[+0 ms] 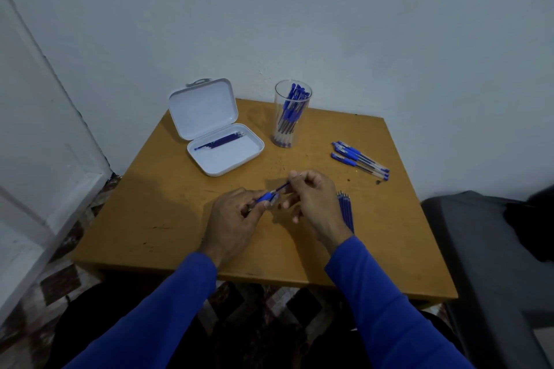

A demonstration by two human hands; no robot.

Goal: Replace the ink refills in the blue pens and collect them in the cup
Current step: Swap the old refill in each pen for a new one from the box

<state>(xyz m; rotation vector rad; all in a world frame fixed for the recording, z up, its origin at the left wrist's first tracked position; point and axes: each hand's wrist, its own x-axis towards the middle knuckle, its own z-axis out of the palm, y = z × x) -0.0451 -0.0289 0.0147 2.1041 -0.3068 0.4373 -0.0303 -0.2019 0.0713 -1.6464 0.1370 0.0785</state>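
Note:
My left hand (236, 213) grips a blue pen barrel (267, 197) by its blue grip, above the middle of the table. My right hand (311, 198) pinches a thin blue ink refill (281, 188) whose lower end sits in the barrel's open end. A clear cup (292, 114) at the back holds several blue pens. Several more blue pens (359, 160) lie on the table at the right. An open white case (221, 147) at the back left holds a few refills (220, 141). Another bunch of refills (346, 210) lies just right of my right wrist.
The small wooden table (180, 219) stands against a white wall. A dark grey seat (485, 249) is close to its right edge. A white door frame (45, 189) rises at the left, and patterned floor shows below the table's front edge.

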